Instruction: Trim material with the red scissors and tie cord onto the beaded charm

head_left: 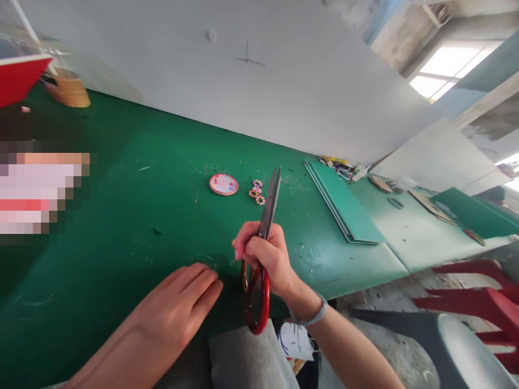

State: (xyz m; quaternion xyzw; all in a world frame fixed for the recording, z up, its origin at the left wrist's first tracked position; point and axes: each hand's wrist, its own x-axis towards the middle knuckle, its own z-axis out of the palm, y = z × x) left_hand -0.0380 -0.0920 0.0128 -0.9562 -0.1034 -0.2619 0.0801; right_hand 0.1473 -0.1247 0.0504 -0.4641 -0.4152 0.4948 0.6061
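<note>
Right hand grasps the scissors at the pivot, above the green table; left hand lies palm-down, apparently empty. Handles hanging free could swing, nipping the right hand.

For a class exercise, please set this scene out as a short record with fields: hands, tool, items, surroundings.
Right hand: grips scissors around the pivot
Scissors: red-handled; blades point away from the person, handles toward
Left hand: fingers together, nothing visibly held; contact with the table unclear
Table: green
Items beyond hands: oval disc with red rim; cluster of small flower-like pieces
Right side: stacked green boards
</note>
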